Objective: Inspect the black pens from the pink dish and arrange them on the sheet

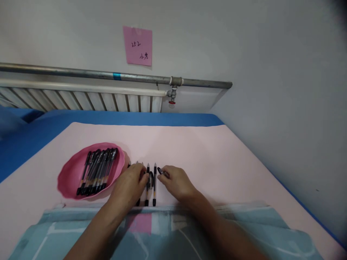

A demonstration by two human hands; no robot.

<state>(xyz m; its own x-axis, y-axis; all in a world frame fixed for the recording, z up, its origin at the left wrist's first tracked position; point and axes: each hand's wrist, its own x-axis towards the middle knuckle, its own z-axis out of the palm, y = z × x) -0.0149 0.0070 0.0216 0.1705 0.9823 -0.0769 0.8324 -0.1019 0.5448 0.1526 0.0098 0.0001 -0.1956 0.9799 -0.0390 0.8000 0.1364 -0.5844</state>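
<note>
Several uncapped black gel pens lie side by side on the pink tabletop, tips pointing away from me. Two of them, a middle pen (147,198) and the rightmost pen (154,184), show nearly whole. My left hand (131,182) covers most of the others; its thumb and fingers are closed, and what they hold, if anything, is hidden. A black pen cap (151,176) shows between the two pens, by the left thumb. My right hand (177,180), just right of the row, pinches a dark pen cap (163,172) between thumb and fingers.
A pink scalloped dish (65,180) on the left holds many capped black pens (99,169). The pink table (203,151) has a blue edge and meets a wall on the right. Behind stand a radiator (119,101) and a pipe with a red-handled valve (172,95).
</note>
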